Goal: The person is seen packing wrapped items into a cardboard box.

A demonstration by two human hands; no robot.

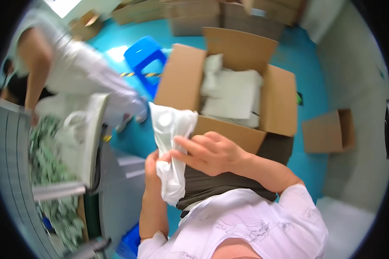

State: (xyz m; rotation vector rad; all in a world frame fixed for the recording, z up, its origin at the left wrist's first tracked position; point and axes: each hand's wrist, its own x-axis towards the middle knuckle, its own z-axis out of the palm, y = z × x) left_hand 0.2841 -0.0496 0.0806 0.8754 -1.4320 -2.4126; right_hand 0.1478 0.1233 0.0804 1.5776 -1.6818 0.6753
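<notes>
A white plastic bag (pixel 173 123), long and wrinkled with something inside that I cannot make out, is held upright before my chest. My left hand (pixel 152 163) grips its lower left side, the fingers partly hidden behind it. My right hand (pixel 209 152) comes in from the right, its thumb and fingertips pressed on the middle of the bag. Just beyond my hands stands an open cardboard box (pixel 233 130) with its flaps spread. Inside it lie white wrapped packages (pixel 233 93).
A blue plastic stool (pixel 145 54) stands behind the box. On the left, a co-worker (pixel 80 64) leans over a bin (pixel 93 142) of green-grey pieces (pixel 49 146). A smaller open carton (pixel 324 134) sits by the right wall. More cartons (pixel 194 17) line the back.
</notes>
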